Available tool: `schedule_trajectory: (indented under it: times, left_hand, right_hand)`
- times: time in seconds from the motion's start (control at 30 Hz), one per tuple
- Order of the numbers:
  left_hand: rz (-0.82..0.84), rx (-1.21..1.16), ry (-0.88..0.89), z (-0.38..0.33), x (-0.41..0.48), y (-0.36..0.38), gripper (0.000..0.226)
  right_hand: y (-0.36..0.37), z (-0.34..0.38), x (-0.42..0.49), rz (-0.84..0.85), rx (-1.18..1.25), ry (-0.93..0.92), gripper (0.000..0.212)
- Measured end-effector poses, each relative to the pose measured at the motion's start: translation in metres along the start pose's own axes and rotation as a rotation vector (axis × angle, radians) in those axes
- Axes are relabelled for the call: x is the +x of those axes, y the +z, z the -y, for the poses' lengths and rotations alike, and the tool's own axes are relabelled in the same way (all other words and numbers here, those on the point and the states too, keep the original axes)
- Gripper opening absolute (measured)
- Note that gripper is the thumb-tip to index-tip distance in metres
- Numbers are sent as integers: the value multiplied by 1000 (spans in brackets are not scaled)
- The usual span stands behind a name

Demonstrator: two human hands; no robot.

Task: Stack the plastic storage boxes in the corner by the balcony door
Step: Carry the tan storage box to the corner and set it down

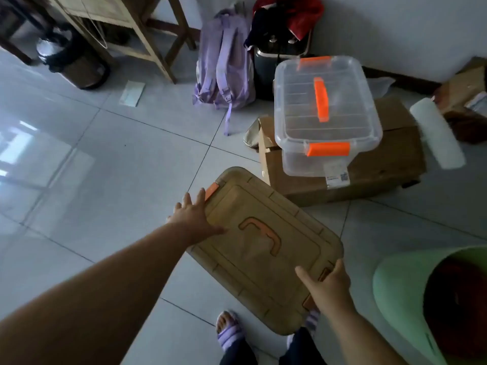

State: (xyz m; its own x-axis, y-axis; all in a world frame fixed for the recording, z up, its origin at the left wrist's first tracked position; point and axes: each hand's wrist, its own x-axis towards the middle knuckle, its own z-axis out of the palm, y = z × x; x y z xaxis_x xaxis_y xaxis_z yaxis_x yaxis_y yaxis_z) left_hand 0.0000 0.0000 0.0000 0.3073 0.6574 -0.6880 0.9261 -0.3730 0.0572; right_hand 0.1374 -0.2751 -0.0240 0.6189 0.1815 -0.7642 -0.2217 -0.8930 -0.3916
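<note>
A tan plastic storage box [263,248] with an orange lid handle sits low in front of my feet, turned at an angle. My left hand [195,214] lies spread over its far left edge beside an orange latch. My right hand [326,283] grips the near right edge over the other latch. A clear plastic storage box [324,111] with orange latches and handle stands on a brown cardboard box [384,164] near the wall; it looks empty.
A purple backpack [226,67] leans by a dark suitcase with clothes on it. A wooden table frame [147,40] and a bin [71,61] stand at the back left. A white roll [437,133] and cartons lie at right; a green bucket [411,293] is near right.
</note>
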Motion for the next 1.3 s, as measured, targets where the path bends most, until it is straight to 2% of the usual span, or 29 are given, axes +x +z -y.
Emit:
schedule_trajectory:
  times: [0.23,0.6,0.9,1.3]
  left_hand:
    - [53,-58,16,-1,39,26,133]
    - [-5,-169,-20,37,16,26,138]
    - [-80,-376,-159,128,-56,-22,139]
    - [-268,-599,-357,263,-122,-115,133]
  right_hand:
    - [31,-16,17,-58,166,56,133]
    - [27,5,-9,-113,111,5,133]
    - [40,87,-80,-129,-24,-231,126]
    - [103,247,-157,21,-163,-534,124]
